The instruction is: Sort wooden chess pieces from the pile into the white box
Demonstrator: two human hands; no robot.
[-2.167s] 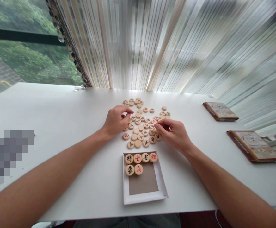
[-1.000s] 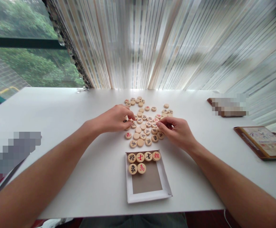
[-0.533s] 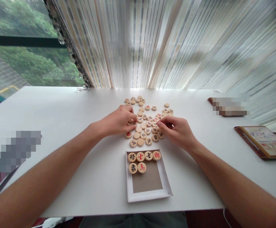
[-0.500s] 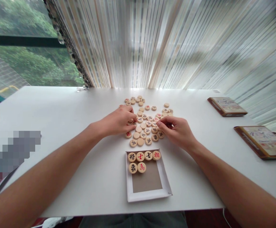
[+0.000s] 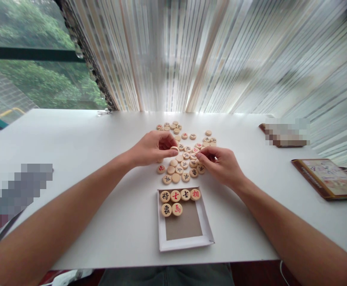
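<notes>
Round wooden Chinese chess pieces (image 5: 179,170) lie scattered over the white table, some with red or black characters up, others blank side up. My left hand (image 5: 152,149) pinches one Chinese chess piece (image 5: 175,148) between thumb and fingers, tilted just above the others. On the right of the scatter, my right hand (image 5: 221,161) has thumb and forefinger pressed together beside a piece with a black character (image 5: 193,156); whether anything is between those fingertips is hidden. Nearer me stands a shallow white box (image 5: 185,243) with several pieces set in two rows at its far left.
Two flat brown-edged boxes (image 5: 330,178) lie on the table's right side, the farther one partly blurred. A dark flat object (image 5: 15,210), mostly pixelated, rests at the left. White string curtains (image 5: 173,55) hang behind the table (image 5: 125,222).
My left hand has shifted slightly right and turned, lifting a Chinese chess piece that now shows between its fingers. My right hand has stayed nearly in place.
</notes>
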